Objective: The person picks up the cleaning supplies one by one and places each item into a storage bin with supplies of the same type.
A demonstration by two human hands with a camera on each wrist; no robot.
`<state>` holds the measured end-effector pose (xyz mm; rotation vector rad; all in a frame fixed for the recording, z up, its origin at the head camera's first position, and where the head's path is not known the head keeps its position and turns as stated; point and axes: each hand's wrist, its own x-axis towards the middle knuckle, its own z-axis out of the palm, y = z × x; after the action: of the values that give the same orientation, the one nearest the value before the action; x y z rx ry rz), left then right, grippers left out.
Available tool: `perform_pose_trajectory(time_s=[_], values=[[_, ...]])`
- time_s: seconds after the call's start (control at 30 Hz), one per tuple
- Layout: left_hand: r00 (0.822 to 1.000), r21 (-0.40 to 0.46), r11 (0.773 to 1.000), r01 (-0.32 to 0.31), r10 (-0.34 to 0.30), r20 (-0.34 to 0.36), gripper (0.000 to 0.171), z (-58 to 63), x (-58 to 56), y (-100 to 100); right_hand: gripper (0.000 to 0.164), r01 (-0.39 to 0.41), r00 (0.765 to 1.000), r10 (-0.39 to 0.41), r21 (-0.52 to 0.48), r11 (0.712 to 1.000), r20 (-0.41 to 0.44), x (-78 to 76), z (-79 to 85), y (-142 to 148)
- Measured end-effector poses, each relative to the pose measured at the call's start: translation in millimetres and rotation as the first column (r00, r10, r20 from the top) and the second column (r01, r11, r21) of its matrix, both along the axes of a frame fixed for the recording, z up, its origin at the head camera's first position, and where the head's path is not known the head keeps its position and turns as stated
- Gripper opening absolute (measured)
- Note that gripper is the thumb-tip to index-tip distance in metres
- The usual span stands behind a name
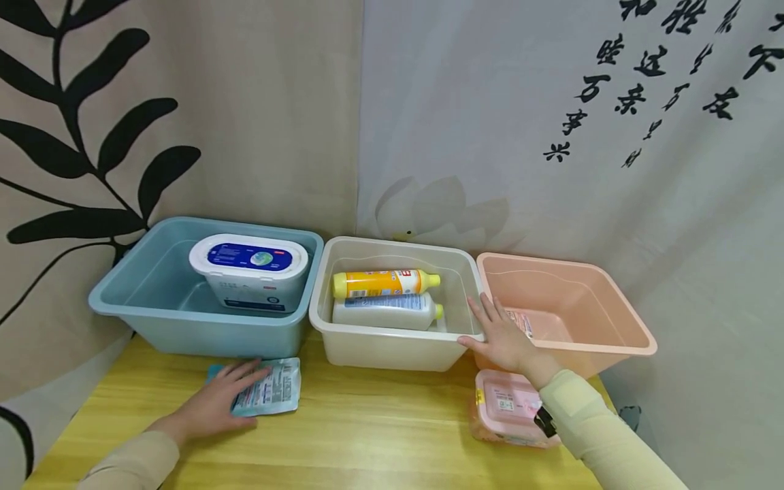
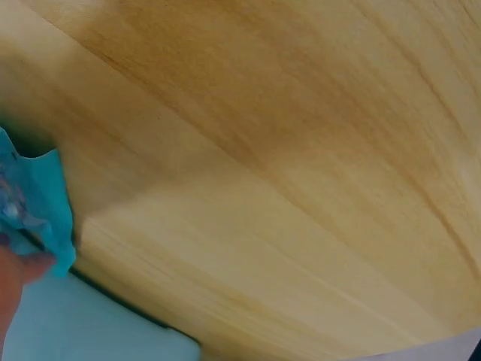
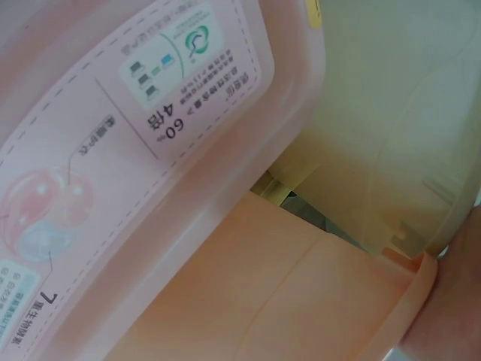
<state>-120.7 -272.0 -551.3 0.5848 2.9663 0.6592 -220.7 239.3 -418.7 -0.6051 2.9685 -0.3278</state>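
Note:
My left hand [image 1: 219, 400] rests over the left end of a light-blue pouch [image 1: 278, 388] that lies on the table in front of the blue bin [image 1: 202, 333]. Its fingers are loosely extended across the pouch, with the thumb held apart. In the left wrist view a fingertip is at the edge of the pouch [image 2: 56, 195]. My right hand [image 1: 505, 337], fingers spread, lies over the adjoining rims of the cream bin [image 1: 386, 347] and the peach bin [image 1: 606, 337]. Below my right wrist sits a pink lidded tub [image 1: 505, 408], seen close up in the right wrist view.
Inside the blue bin stands a white lidded tub [image 1: 254, 275] with a blue label. A yellow bottle [image 1: 382, 283] and a white bottle [image 1: 386, 312] lie in the cream bin. A small printed packet [image 1: 520, 322] shows in the peach bin. Behind the bins hangs a printed curtain [image 1: 275, 122].

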Motion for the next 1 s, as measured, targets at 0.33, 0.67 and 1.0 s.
perform_pose_trajectory(time_s=[0.33,0.67,1.0], values=[[1.0,-0.074,0.997,-0.028,0.027,-0.017,0.073,-7.7,2.9,-1.8,0.085,-0.024,0.999,0.02,-0.095,0.995,-0.041,1.1,3.8,2.3],[0.999,-0.048,0.998,-0.04,0.039,-0.029,0.065,-6.1,1.3,1.8,0.079,0.043,0.995,-0.05,-0.072,0.996,-0.092,0.8,13.8,33.6],[0.998,-0.056,0.997,-0.055,0.053,-0.043,0.059,-2.3,1.9,5.3,0.082,0.199,0.973,-0.205,-0.063,0.978,-0.103,8.5,18.3,100.9]])
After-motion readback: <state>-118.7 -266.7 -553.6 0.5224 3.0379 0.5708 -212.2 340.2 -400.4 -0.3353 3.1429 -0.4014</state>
